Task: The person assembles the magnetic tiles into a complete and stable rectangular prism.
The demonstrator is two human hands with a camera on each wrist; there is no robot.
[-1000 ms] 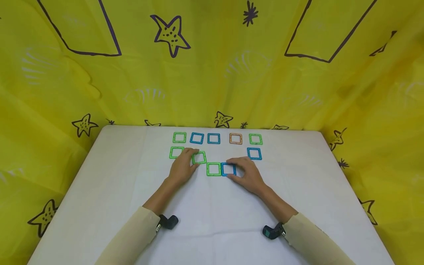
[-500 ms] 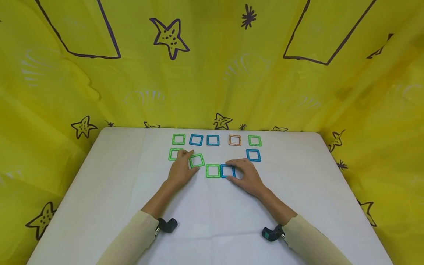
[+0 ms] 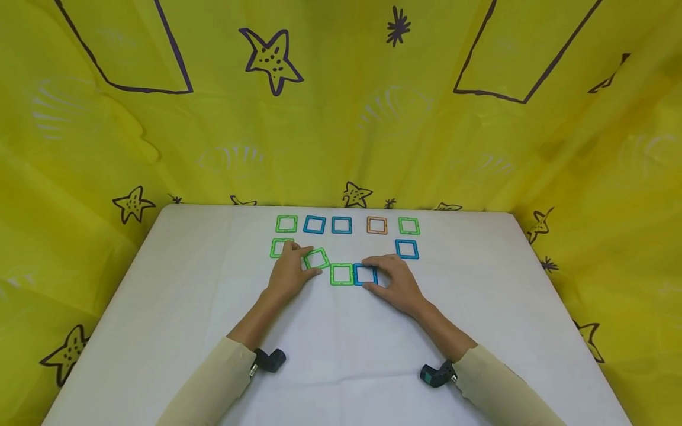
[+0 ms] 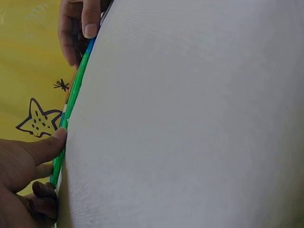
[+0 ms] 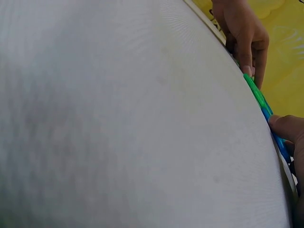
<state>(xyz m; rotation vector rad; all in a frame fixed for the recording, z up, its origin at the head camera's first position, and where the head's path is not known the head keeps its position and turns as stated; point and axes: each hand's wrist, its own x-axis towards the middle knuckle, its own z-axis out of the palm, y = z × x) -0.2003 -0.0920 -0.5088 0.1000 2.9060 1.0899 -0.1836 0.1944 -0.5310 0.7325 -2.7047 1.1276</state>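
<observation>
In the head view my left hand (image 3: 288,273) pinches a green square magnetic tile (image 3: 326,257) between thumb and fingers. This tile is turned askew, its right corner at or very near the upper left corner of a second green tile (image 3: 341,283). That second tile lies flat, edge to edge with a blue square tile (image 3: 375,276). Thumb and fingers of my right hand (image 3: 399,284) grip the blue tile at its near and far edges. The left wrist view shows the green tile (image 4: 58,166) edge-on, under the left thumb. In the right wrist view the right thumb presses the blue tile (image 5: 280,145).
Behind the hands lies a row of several square tiles, including an orange one (image 3: 377,232). Another green tile (image 3: 281,240) is partly covered by the left hand. A blue tile (image 3: 407,257) lies beyond the right hand. A yellow curtain (image 3: 319,148) hangs behind the white table (image 3: 341,343).
The left hand's green tile shifts slightly left and nearer me, tilts, then turns until its right corner meets or nearly meets the second green tile. The right hand stays on the blue tile.
</observation>
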